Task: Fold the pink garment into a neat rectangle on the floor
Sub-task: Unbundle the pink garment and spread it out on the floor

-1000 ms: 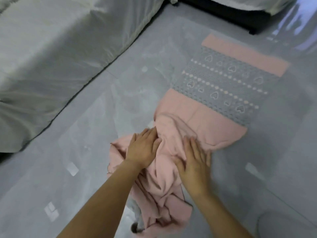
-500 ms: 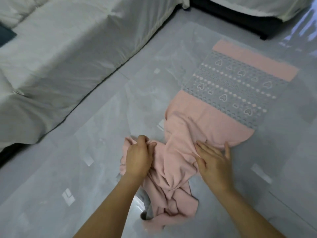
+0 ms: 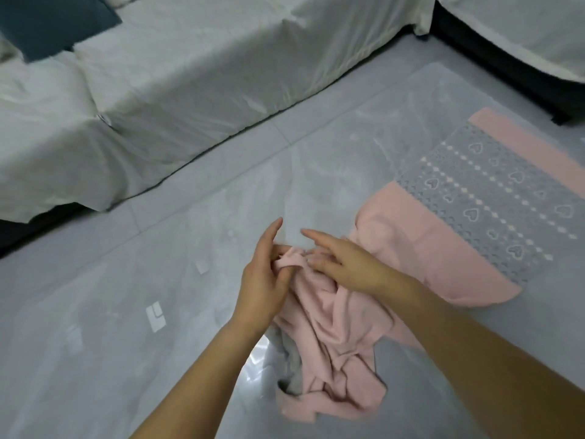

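Observation:
The pink garment lies on the grey tiled floor. Its far part is spread flat and carries a grey band with hearts and dots. Its near part is bunched in folds with a grey lining showing at the lower left. My left hand pinches a bunched edge of the pink cloth between thumb and fingers, its index finger pointing up. Right beside it, my right hand holds the same bunch, with the index finger stretched out to the left.
A sofa under a white cover runs along the left and back, with a dark blue cushion on it. A second covered seat with a dark base stands at the back right. Glossy floor lies to the left.
Both hands came together on the bunched edge at the garment's left. The right hand left the flat middle of the cloth. The camera swung left, so the garment sits further right.

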The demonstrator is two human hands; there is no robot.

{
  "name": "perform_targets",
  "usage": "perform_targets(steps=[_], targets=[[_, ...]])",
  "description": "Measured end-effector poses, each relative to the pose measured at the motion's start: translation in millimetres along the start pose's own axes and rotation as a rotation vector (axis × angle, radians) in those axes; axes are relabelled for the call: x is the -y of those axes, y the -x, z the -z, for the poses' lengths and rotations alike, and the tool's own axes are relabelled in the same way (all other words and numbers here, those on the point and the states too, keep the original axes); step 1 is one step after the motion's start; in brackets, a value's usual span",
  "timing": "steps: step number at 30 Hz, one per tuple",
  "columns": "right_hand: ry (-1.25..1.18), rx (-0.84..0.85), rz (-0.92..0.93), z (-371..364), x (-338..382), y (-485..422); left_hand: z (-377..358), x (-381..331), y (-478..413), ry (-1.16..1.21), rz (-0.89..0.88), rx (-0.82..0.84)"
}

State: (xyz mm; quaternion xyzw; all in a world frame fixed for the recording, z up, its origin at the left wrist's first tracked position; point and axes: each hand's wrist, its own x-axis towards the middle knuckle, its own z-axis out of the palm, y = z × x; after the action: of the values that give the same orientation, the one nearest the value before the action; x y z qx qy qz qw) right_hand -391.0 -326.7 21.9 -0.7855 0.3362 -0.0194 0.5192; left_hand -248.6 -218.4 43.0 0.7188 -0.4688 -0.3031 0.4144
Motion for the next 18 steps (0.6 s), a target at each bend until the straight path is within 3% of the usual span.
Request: perform_targets(steps=[2, 7, 11, 18], targets=[[0.122, 0.067, 0.001, -4.5, -2.7, -6.6, 15.5, 6.1, 2.3, -0.031, -0.007, -0.024], [0.249, 0.037, 0.015, 4.9, 2.5, -18.0, 45.3, 20.5, 15.0, -0.119, -0.065, 0.012], [0.350, -0.005, 0.088, 10.6, 17.4, -25.6, 58.4, 34.6, 24.5, -0.224, 0.026, 0.004], [0.381, -0.194, 0.440, -8.2, 49.5, -29.7, 88.4, 48.7, 51.1, -0.564, -0.188, 0.050]])
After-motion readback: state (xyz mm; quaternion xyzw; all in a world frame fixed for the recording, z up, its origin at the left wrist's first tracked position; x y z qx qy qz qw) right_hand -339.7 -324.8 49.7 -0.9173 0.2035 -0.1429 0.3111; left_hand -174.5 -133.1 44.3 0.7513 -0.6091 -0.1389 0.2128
